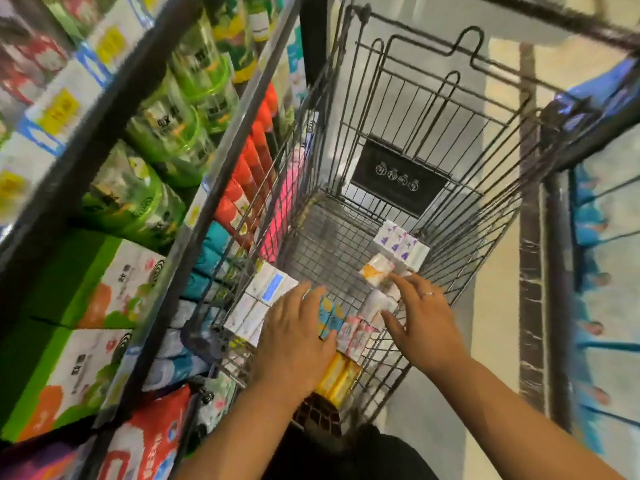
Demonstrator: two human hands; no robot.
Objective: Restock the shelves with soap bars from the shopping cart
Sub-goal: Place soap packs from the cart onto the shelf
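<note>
The light is bright and even, but my view is bent and very blurry at the edges, sharper in the middle.

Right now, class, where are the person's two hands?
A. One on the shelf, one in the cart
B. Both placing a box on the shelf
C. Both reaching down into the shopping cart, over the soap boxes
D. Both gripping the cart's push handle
C: the left hand and right hand are both spread over the soap boxes inside the wire shopping cart, away from the shelf.
</note>
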